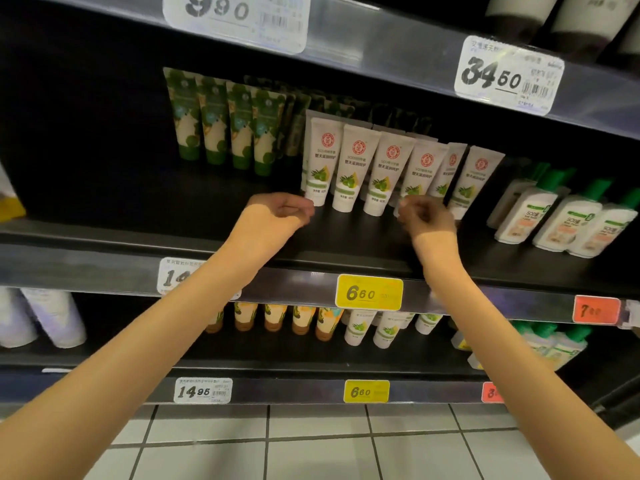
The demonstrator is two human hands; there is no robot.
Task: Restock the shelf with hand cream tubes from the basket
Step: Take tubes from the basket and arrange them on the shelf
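Shelf: the middle shelf (346, 237) is carrying a front row of six white hand cream tubes (384, 168), and more are standing behind them.
Tube direction: each tube is standing on its cap, its long axis upright and leaning a little backward. The flat crimped end is pointing up and the printed face is turning toward the person.
Left hand: the left hand (280, 211) is hovering just in front of the leftmost tube (320, 161). Its fingers (301, 206) are curling inward and no tube is showing inside them. The tips are lying just beside the cap; I cannot tell if they are touching it.
Right hand: the right hand (427, 218) is reaching to the foot of the fourth tube (420, 171). Its fingers (412, 207) are curling in front of the cap and hiding it, so I cannot tell whether they are pinching it.
Key relation: the tubes are rising behind and above both hands. The left hand is nearer to the row's left end, the right hand to its right half.
Basket: it is not appearing in the view.
Step, as I judge: the hands are probably aligning the row, not carrying a new tube.
Neighbours: green tubes (239, 123) are standing to the left and white bottles with green caps (568, 216) to the right.
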